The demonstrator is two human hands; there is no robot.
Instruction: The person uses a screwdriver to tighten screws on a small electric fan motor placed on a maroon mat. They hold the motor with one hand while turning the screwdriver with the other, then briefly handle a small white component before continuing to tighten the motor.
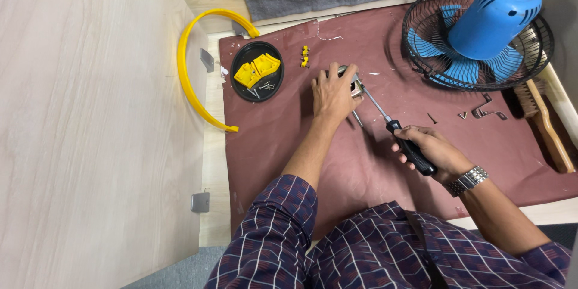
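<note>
1. The left hand (332,93) lies flat on a small metal part (355,88) on the red mat (283,144). Its fingers are spread and press the part down.
2. The right hand (430,152) is wrapped tight around the black handle of a screwdriver (391,125). The thin metal tip points at the small metal part, right by the left hand.
3. It looks like a screw in that part is being turned. I cannot tell if it is going in or coming out.
4. The blue fan (481,36) lies face down in its black cage, well apart from the hands. It looks partly taken apart.
5. Two yellow pieces and some screws sit in a black dish (238,64). A yellow ring (183,78) lies just beside the mat.
6. A metal bracket (486,110) and loose bits lie near the fan. A brush (545,123) lies at the mat's edge. So many parts are off and none are back on.
</note>
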